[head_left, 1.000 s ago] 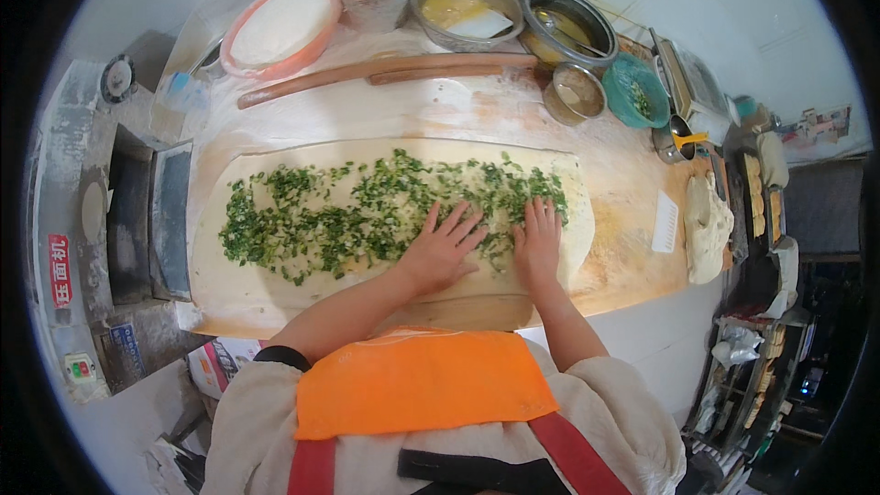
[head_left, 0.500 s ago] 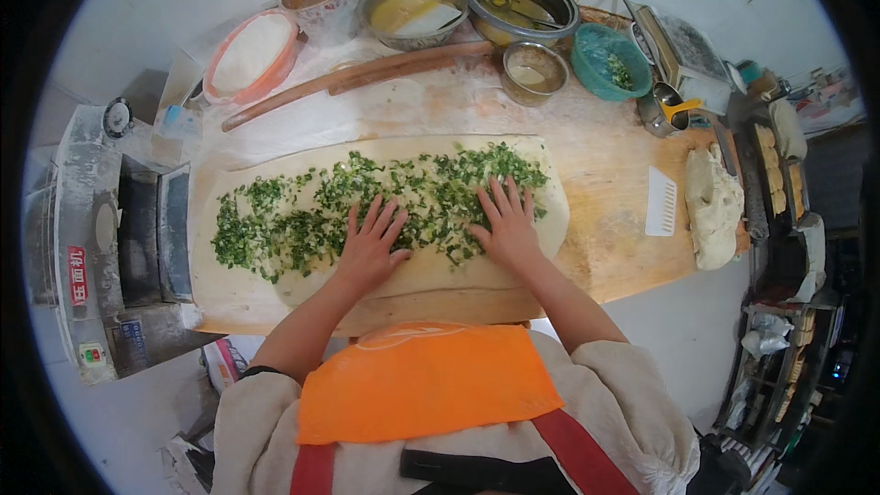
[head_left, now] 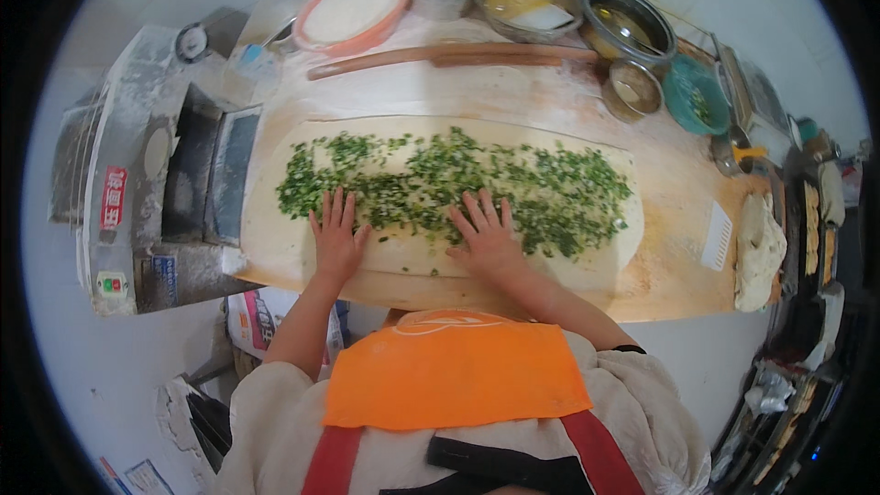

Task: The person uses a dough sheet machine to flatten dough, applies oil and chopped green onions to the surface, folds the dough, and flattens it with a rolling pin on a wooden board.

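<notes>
A long, flat sheet of pale dough lies across the work table, with chopped green scallions scattered over most of it. My left hand rests palm down near the left part of the sheet, its fingertips at the near edge of the scallions. Toward the middle, my right hand lies flat with fingers spread, their tips among the green pieces. Neither hand grips anything. Bare dough shows along the near side and at both ends.
Behind the dough lies a long wooden rolling pin. A pink basin of flour, metal bowls and a teal bowl line the back. A dough machine stands left; a white scraper and dough lump lie right.
Both hands have shifted left along the dough, the left toward its left end and the right to its middle. Scallions at the left now spread farther toward the far edge. The view has turned left.
</notes>
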{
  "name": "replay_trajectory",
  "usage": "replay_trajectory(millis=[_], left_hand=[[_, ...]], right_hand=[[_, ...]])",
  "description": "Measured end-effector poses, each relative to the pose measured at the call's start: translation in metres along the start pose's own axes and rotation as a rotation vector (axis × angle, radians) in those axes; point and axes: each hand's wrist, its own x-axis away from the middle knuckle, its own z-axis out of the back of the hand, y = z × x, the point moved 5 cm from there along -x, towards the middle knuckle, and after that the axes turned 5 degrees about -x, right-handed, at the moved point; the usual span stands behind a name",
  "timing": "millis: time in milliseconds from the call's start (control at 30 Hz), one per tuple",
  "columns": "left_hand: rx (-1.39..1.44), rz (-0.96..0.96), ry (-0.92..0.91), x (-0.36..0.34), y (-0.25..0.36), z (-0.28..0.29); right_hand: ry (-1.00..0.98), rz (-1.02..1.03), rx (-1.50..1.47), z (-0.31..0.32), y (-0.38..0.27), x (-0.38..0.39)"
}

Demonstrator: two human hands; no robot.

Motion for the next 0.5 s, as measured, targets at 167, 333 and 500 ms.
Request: replay_trajectory(millis=[167,333,500], left_hand=[[-0.028,0.144,-0.008,0.004,-0.065,-0.007],[0.039,0.118,0.072,-0.028,-0.079,-0.004],[0.021,0.086,0.06,-0.058,-0.115,-0.003]], right_hand=[[-0.046,0.088,0.027,-0.019,-0.054,-0.059],[-0.033,0.153,0.104,-0.046,-0.091,-0.132],[0.007,0.127,0.078,-0.051,-0.123,-0.176]])
